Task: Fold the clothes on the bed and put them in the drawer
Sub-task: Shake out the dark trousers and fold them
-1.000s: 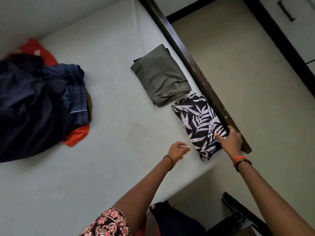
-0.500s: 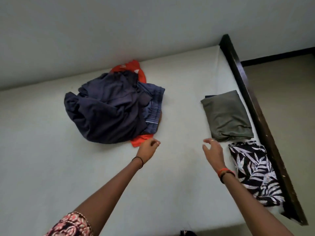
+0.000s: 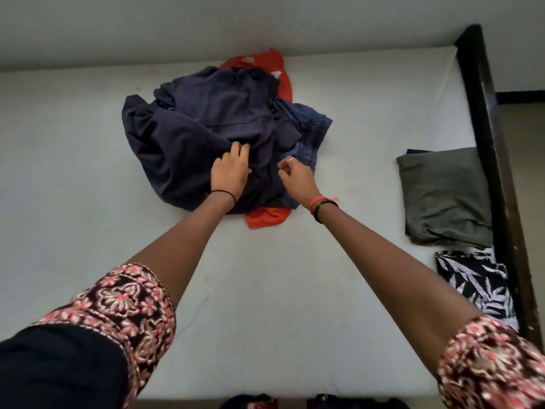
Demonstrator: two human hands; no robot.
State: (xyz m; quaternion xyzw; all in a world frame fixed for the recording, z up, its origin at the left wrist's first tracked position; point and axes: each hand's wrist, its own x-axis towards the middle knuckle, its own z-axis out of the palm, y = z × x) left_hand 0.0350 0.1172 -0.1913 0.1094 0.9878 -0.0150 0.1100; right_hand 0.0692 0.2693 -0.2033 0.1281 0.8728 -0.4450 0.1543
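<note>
A heap of unfolded clothes lies in the middle of the white bed (image 3: 73, 187). On top is a dark navy garment (image 3: 188, 125); blue shorts (image 3: 312, 125) and an orange garment (image 3: 265, 216) poke out from under it. My left hand (image 3: 230, 169) rests on the navy garment with its fingertips dug into a fold. My right hand (image 3: 298, 178) is curled just to the right, pinching the same dark fabric. A folded olive garment (image 3: 442, 193) and a folded black-and-white leaf-print garment (image 3: 477, 287) lie at the bed's right edge. No drawer is in view.
A dark wooden bed frame (image 3: 489, 143) runs along the right side, just beyond the folded pieces. A pale wall (image 3: 206, 25) backs the far edge of the bed. Bare mattress stretches to the left of the heap and between it and me.
The view swung left from the folded leaf-print garment to the heap. Both hands moved from the leaf-print piece across the bed and onto the navy garment.
</note>
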